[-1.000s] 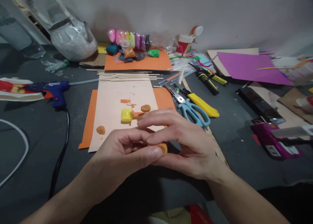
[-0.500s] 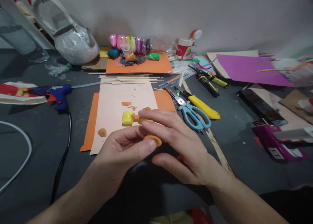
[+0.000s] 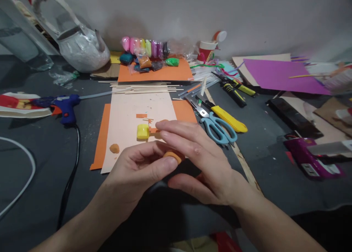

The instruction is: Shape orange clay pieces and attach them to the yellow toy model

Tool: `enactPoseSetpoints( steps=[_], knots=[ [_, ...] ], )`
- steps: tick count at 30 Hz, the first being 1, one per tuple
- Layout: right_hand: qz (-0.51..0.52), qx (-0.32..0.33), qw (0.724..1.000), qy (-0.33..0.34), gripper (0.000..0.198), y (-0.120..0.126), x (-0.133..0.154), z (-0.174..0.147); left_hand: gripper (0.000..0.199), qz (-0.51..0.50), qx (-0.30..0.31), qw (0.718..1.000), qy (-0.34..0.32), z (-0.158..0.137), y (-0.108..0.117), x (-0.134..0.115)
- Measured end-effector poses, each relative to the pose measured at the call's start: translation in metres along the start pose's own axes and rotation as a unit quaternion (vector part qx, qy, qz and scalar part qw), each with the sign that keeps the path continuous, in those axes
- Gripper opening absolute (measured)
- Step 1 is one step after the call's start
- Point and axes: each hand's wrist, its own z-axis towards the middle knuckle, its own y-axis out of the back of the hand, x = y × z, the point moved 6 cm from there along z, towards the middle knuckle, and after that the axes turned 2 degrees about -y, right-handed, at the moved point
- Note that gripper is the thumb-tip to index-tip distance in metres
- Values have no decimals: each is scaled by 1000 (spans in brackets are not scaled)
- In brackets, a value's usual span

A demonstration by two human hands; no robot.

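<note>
Between the thumb and fingers of my left hand point(image 3: 148, 164) is a flattened round piece of orange clay point(image 3: 174, 156). My right hand point(image 3: 198, 160) arches over it from the right, its fingers stretched out with the thumb apart below; the fingers lie at the clay's upper edge, and whether they press on it I cannot tell. Just beyond the hands, a yellow clay block point(image 3: 142, 131) with small orange strips point(image 3: 153, 130) beside it rests on a pale sheet point(image 3: 129, 109), partly hidden by my right fingers. A small orange-brown clay lump point(image 3: 114, 148) lies on that sheet to the left.
Blue-handled scissors point(image 3: 217, 129) and a yellow utility knife point(image 3: 228, 118) lie right of the sheet, with pliers point(image 3: 233, 92) behind. A blue glue gun point(image 3: 67, 109) with a black cord lies left. Thin wooden sticks point(image 3: 148, 87) and bagged coloured clay point(image 3: 145, 52) are at the back.
The orange clay piece has tilted slightly in my left fingers. My right hand has shifted a little left over it, covering more of the yellow and orange pieces behind.
</note>
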Motion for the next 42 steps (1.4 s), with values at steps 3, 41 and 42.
enactPoseSetpoints(
  steps=[3, 41, 42],
  knots=[
    [37, -1, 999, -22, 39, 1, -2, 0, 8, -6, 23, 1000, 9, 0, -2, 2],
    [-147, 8, 989, 28, 65, -11, 2, 1, 13, -134, 12, 988, 74, 3, -1, 16],
    [-147, 6, 989, 28, 65, -10, 2, 1, 12, -132, 8, 989, 73, 3, 0, 16]
  ],
)
